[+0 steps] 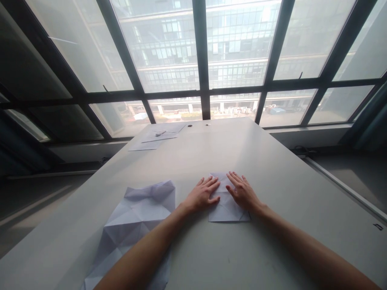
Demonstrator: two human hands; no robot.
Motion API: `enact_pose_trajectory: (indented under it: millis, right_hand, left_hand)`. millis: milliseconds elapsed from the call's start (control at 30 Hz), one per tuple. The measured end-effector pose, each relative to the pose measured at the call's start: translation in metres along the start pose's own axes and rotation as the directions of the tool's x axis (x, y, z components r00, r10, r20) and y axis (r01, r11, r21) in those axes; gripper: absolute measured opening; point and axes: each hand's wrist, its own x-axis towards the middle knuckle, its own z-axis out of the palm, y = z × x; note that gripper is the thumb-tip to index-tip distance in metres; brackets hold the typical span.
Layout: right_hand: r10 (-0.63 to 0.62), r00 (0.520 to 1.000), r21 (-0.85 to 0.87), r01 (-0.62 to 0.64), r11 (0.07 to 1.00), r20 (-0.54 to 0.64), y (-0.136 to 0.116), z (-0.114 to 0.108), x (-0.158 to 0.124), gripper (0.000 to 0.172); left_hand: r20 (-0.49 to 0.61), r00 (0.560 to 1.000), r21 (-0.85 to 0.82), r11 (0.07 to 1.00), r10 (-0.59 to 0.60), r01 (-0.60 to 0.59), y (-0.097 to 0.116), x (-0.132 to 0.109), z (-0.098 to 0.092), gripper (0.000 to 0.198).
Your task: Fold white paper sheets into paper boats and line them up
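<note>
A folded sheet of white paper lies on the white table in front of me, with crease lines across it. My left hand rests on its left side, palm down with the fingers stretched out. On the upper right part of the same paper lies my right hand, flat, its fingers extended. Both hands cover some of the paper's side edges. To the left, partly under my left forearm, is a larger creased sheet of paper that stands up in ridges.
Toward the far left of the table are several flat sheets of paper with a small white object on top. A round hole sits near the far edge. Large windows rise beyond it.
</note>
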Motion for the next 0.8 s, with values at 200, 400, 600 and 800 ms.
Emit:
enact_pose_trajectory:
  millis: [200,400,600,800]
  right_hand:
    - [-0.012,0.995,-0.070,0.019,0.997,0.103,0.0036,0.0048,0.0000,0.060]
    - [0.039,0.999,-0.069,-0.038,0.997,0.013,0.0023,0.0051,0.0006,0.066]
    - [-0.042,0.999,-0.030,0.043,0.999,0.014,0.0009,0.0012,-0.0005,0.065]
    - [-0.062,0.991,-0.045,0.067,0.997,0.119,-0.0007,0.0029,-0.0016,0.057]
  left_hand:
    - [0.005,1.000,-0.013,1.000,-0.009,0.009,0.0002,0.0000,-0.0001,0.066]
    - [-0.006,1.000,0.005,1.000,-0.003,0.003,-0.0013,-0.0002,0.0023,0.065]
    - [0.004,1.000,0.080,0.997,-0.016,0.016,-0.0001,0.0007,0.0021,0.067]
    - [0.029,0.998,0.081,0.995,-0.062,0.060,-0.0009,0.0012,0.0046,0.083]
